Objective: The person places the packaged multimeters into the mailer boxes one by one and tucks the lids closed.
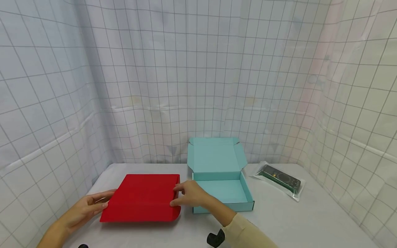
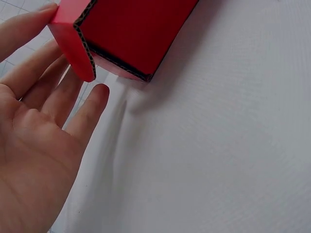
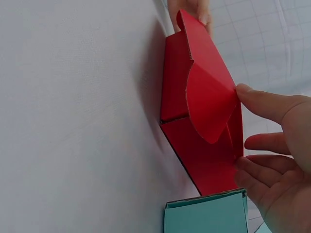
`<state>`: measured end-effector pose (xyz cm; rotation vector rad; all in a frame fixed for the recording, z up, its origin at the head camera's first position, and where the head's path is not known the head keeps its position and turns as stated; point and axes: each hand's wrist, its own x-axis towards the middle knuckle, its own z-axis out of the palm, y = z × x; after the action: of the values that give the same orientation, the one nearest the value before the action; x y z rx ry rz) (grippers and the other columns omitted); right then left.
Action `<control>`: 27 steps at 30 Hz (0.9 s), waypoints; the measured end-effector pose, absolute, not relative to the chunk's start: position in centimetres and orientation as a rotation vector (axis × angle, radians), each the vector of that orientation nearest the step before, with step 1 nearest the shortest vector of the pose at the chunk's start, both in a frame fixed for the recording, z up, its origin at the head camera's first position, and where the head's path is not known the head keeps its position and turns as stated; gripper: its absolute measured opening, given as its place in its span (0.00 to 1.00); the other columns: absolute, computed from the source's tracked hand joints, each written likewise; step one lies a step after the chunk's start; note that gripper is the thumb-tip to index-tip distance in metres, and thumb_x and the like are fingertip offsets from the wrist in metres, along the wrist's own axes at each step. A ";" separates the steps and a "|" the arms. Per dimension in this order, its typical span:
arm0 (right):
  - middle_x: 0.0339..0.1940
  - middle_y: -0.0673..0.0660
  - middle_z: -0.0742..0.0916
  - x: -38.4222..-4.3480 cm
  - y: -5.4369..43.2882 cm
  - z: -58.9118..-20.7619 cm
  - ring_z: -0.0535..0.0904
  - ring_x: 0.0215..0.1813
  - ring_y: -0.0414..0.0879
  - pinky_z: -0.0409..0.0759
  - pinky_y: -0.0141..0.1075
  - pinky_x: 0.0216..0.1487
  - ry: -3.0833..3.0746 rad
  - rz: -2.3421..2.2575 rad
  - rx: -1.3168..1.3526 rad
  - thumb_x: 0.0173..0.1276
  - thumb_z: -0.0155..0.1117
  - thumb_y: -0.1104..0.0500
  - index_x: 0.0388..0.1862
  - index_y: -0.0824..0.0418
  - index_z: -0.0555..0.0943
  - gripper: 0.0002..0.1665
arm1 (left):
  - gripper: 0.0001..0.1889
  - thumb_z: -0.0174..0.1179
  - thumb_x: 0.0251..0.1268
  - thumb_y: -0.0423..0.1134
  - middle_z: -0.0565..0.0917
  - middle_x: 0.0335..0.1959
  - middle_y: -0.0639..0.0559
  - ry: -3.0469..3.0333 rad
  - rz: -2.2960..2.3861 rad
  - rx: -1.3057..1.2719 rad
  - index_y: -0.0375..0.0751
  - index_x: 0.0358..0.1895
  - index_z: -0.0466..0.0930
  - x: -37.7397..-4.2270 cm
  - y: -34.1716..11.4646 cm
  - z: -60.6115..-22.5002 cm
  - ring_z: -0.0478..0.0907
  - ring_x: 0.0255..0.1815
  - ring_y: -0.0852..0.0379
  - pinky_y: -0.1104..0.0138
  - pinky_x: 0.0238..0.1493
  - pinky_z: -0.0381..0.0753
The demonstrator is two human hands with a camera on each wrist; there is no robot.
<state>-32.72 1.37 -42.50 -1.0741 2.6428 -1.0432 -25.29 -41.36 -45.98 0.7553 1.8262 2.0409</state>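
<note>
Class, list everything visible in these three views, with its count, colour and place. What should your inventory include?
Red box: 1, red, left part of the table, between the hands
Teal box: 1, teal, right of the red box, lid raised
Device: 1, black and green, right rear of the table
Bag: 1, clear, around the device
Table: 1, white, under the boxes
Gridded sheeting: pieces uncountable, white with grey lines, behind and at both sides
Dark objects, unidentified: 2, one by the sleeve, one at the bottom left edge
Sleeve: 1, cream, right arm
Left hand: 1, bare, at the red box's left side
Right hand: 1, bare, at its right side
</note>
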 end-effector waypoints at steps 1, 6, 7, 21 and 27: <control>0.63 0.53 0.85 -32.8 1.3 -42.5 0.81 0.53 0.48 0.82 0.28 0.39 2.649 -1.021 -1.096 0.61 0.80 0.49 0.62 0.62 0.85 0.33 | 0.25 0.37 0.81 0.22 0.73 0.74 0.60 1.852 2.029 0.735 0.27 0.76 0.63 -25.2 -41.4 -46.0 0.73 0.70 0.59 0.68 0.69 0.71; 0.66 0.54 0.84 -32.9 1.1 -42.6 0.82 0.56 0.51 0.81 0.26 0.39 2.660 -0.961 -1.131 0.61 0.80 0.48 0.61 0.62 0.86 0.32 | 0.25 0.41 0.80 0.24 0.71 0.74 0.66 1.982 1.969 0.643 0.24 0.77 0.57 -25.0 -41.3 -45.9 0.70 0.71 0.66 0.69 0.68 0.71; 0.66 0.54 0.84 -32.9 1.0 -42.5 0.82 0.57 0.51 0.81 0.26 0.40 2.661 -0.950 -1.137 0.61 0.80 0.48 0.61 0.62 0.86 0.32 | 0.26 0.42 0.80 0.24 0.71 0.74 0.67 2.001 1.958 0.625 0.24 0.77 0.57 -25.0 -41.3 -45.9 0.70 0.70 0.67 0.69 0.67 0.72; 0.66 0.52 0.84 -32.9 1.0 -42.0 0.77 0.67 0.48 0.80 0.31 0.57 2.696 -0.762 -1.276 0.64 0.78 0.48 0.61 0.60 0.86 0.29 | 0.25 0.44 0.81 0.26 0.72 0.72 0.70 2.056 1.923 0.600 0.26 0.77 0.59 -24.9 -41.1 -45.9 0.72 0.68 0.66 0.68 0.65 0.74; 0.67 0.50 0.82 -32.7 0.7 -41.5 0.76 0.67 0.46 0.80 0.30 0.55 2.707 -0.618 -1.297 0.63 0.79 0.46 0.64 0.57 0.85 0.32 | 0.25 0.45 0.81 0.26 0.78 0.67 0.63 2.061 1.913 0.582 0.38 0.77 0.67 -24.7 -41.0 -45.9 0.77 0.64 0.63 0.70 0.62 0.76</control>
<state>-32.72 0.66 -41.54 -1.2966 2.7066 -0.6178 -24.67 -40.99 -45.86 0.5817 2.0606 1.9133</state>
